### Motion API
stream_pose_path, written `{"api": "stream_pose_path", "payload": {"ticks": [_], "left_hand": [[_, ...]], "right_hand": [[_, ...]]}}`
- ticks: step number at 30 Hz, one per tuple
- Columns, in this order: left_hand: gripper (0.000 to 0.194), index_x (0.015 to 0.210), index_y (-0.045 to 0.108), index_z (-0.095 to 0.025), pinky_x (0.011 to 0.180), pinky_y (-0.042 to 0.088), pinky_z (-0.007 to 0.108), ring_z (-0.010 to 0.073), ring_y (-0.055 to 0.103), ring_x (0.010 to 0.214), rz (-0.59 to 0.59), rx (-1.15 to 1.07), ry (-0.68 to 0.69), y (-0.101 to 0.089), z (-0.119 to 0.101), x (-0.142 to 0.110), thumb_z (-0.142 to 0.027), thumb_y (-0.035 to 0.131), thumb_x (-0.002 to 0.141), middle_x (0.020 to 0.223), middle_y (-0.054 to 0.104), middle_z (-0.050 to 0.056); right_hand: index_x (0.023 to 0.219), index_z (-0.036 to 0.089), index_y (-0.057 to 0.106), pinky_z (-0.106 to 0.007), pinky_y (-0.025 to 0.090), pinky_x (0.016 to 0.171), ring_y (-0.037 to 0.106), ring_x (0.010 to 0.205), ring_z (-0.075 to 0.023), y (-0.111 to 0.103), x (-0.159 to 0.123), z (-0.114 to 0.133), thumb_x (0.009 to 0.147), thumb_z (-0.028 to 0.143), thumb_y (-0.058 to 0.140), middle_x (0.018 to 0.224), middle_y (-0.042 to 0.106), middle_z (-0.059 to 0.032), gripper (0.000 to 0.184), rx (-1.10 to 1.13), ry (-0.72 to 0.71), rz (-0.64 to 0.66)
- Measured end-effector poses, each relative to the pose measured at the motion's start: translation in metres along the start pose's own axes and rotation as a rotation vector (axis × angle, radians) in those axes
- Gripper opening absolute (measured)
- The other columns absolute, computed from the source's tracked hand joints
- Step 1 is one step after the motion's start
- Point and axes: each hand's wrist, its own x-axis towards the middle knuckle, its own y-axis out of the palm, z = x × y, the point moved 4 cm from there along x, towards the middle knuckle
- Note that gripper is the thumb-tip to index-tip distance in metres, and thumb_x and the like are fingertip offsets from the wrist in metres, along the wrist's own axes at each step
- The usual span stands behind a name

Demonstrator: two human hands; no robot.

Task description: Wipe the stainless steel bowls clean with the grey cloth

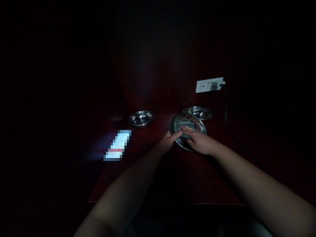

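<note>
A shiny steel plate (pixel 184 144) is tilted up in front of me, above the dark red table. My left hand (pixel 168 141) grips its left rim, with the thumb over the inner face and the other fingers hidden behind. A folded greyish cloth (pixel 178 125) lies against the inside of this plate. Over the cloth is my right hand (pixel 199 140), its fingers pressing it to the metal. Just behind, on the table, rests another steel plate (pixel 204 113), partly covered by the held one. Farther left stand steel dishes (pixel 141 119), seemingly stacked.
A glowing, blurred-out phone-like screen (pixel 118 144) is at the table's left side, with a thin cable below it. On the back wall a white socket panel (pixel 206 85) has a plug in it, and its black cord (pixel 226 108) hangs down. The surroundings are very dark.
</note>
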Motion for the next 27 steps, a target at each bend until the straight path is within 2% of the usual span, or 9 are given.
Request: {"api": "stream_pose_path", "payload": {"ticks": [3,9,12,15,18,22,27], "left_hand": [[0.05,0.109,0.055,-0.017,0.087,0.045,0.037,0.0204,0.063,0.088,-0.007,0.02,-0.027,0.002,-0.003,-0.004,-0.028,0.071,0.063,0.092,0.069,0.005],[0.05,0.109,0.052,-0.017,0.085,0.046,0.038,0.02,0.062,0.088,-0.097,0.003,-0.045,-0.001,-0.004,-0.004,-0.022,0.066,0.062,0.097,0.067,0.005],[0.048,0.109,0.052,-0.019,0.083,0.047,0.039,0.0201,0.062,0.088,-0.145,-0.022,-0.046,-0.003,-0.002,-0.004,-0.021,0.064,0.063,0.098,0.065,0.005],[0.048,0.11,0.052,-0.019,0.083,0.047,0.039,0.019,0.062,0.087,-0.169,-0.04,-0.036,-0.004,-0.002,-0.003,-0.021,0.064,0.064,0.097,0.065,0.005],[0.05,0.113,0.051,-0.02,0.085,0.047,0.039,0.0187,0.061,0.087,-0.181,-0.055,-0.019,-0.004,-0.003,-0.003,-0.023,0.064,0.065,0.097,0.064,0.004],[0.047,0.114,0.052,-0.019,0.086,0.047,0.04,0.0201,0.061,0.09,-0.227,-0.074,-0.027,-0.007,-0.001,0.0,-0.028,0.062,0.069,0.101,0.064,0.006],[0.047,0.115,0.05,-0.018,0.086,0.048,0.039,0.0223,0.061,0.095,-0.22,-0.119,0.002,-0.01,0.002,0.006,-0.03,0.062,0.071,0.109,0.062,0.01]], "right_hand": [[0.134,0.01,0.041,-0.036,0.023,0.111,0.028,0.133,-0.023,-0.004,0.001,-0.008,0.079,0.015,0.043,0.145,0.03,-0.0106,0.055,-0.106,0.112,-0.023],[0.128,0.006,0.048,-0.035,0.032,0.106,0.04,0.127,-0.0257,-0.01,0.002,-0.006,0.082,0.022,0.041,0.136,0.045,-0.0155,0.049,-0.26,0.247,0.035],[0.119,0.008,0.055,-0.037,0.044,0.091,0.056,0.109,-0.0288,-0.014,0.001,-0.004,0.083,0.03,0.042,0.12,0.058,-0.0186,0.044,-0.28,0.339,0.071],[0.102,0.011,0.064,-0.036,0.047,0.076,0.064,0.088,-0.0274,-0.019,-0.002,-0.002,0.084,0.036,0.042,0.096,0.067,-0.0183,0.038,-0.282,0.395,0.125],[0.097,0.012,0.065,-0.033,0.046,0.073,0.063,0.083,-0.0254,-0.023,-0.005,0.001,0.083,0.039,0.045,0.093,0.067,-0.0161,0.036,-0.205,0.357,0.128],[0.093,0.016,0.066,-0.028,0.045,0.073,0.062,0.078,-0.0196,-0.02,-0.007,0.005,0.082,0.041,0.048,0.087,0.069,-0.0096,0.033,-0.028,0.231,0.178],[0.098,0.016,0.064,-0.029,0.046,0.072,0.061,0.077,-0.0189,-0.015,-0.008,0.013,0.083,0.038,0.047,0.089,0.068,-0.0073,0.032,0.091,0.116,0.184]]}}
